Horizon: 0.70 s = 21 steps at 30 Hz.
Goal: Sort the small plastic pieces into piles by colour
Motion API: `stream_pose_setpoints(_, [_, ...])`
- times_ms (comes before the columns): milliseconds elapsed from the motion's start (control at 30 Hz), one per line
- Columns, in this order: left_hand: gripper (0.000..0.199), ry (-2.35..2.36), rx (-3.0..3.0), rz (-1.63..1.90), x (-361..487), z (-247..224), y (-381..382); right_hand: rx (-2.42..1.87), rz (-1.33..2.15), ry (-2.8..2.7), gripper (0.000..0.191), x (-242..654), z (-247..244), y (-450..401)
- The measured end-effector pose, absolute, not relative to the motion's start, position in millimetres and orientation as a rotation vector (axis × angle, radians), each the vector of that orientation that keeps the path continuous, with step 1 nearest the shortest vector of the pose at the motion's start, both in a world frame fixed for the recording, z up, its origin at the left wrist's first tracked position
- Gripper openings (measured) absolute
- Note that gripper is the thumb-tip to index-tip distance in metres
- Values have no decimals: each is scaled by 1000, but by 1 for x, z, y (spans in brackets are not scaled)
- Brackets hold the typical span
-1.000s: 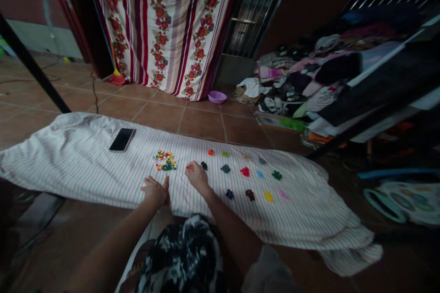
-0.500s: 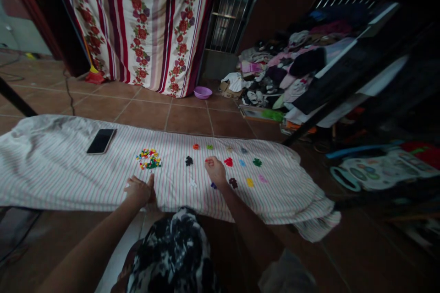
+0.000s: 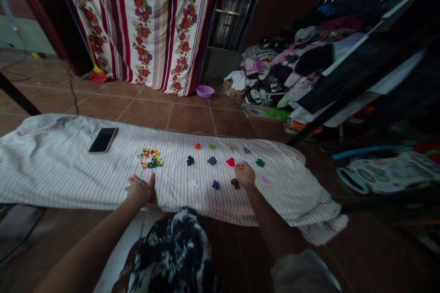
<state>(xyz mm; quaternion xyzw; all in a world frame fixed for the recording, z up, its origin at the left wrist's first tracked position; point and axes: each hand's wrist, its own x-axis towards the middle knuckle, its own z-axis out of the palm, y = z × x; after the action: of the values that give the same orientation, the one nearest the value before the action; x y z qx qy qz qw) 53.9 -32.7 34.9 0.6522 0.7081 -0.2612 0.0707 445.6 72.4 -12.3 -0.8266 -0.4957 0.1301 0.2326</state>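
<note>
The left hand (image 3: 140, 191) is lying loosely spread near the front edge of the worktop (image 3: 74, 165), just below the mixed pile (image 3: 150, 158) of small coloured pieces; no piece is showing in it, though a careless sweep of its fingers could be scattering that pile. The right hand (image 3: 245, 175) is pinching its fingers narrowly just beside the red pile (image 3: 230, 162); whether it is holding a piece is too small to tell. A loose pinch could be dropping a piece into the brown pile (image 3: 235, 183) close by, and a low wrist could be dragging neighbouring colours together, since the piles are sitting near one another. Across the surface, a striped cloth (image 3: 175, 187) is wrinkling at the left, a phone (image 3: 103, 140) is lying flat, and the black pile (image 3: 190, 160), grey pile (image 3: 212, 160) and dark green pile (image 3: 260, 162) are forming a row with the red. Behind, a broom (image 3: 98, 74) is leaning, a flowered curtain (image 3: 154, 23) is hanging, a purple basin (image 3: 205, 91) is sitting on the tiled floor (image 3: 192, 119), and clothes (image 3: 282, 71) are heaping up in dim light.
</note>
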Motion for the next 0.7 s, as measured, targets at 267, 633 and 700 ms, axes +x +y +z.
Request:
stream_pose_setpoints(267, [64, 2137, 2007, -802, 52, 28, -32, -2379, 364, -1427, 24, 449, -13, 82])
stream_pose_setpoints(633, [64, 2137, 1992, -768, 52, 30, -32, -2263, 348, -1437, 25, 446, -22, 86])
stream_pose_setpoints(700, [64, 2135, 1993, -766, 52, 31, -33, -2260, 352, -1435, 26, 444, -20, 85])
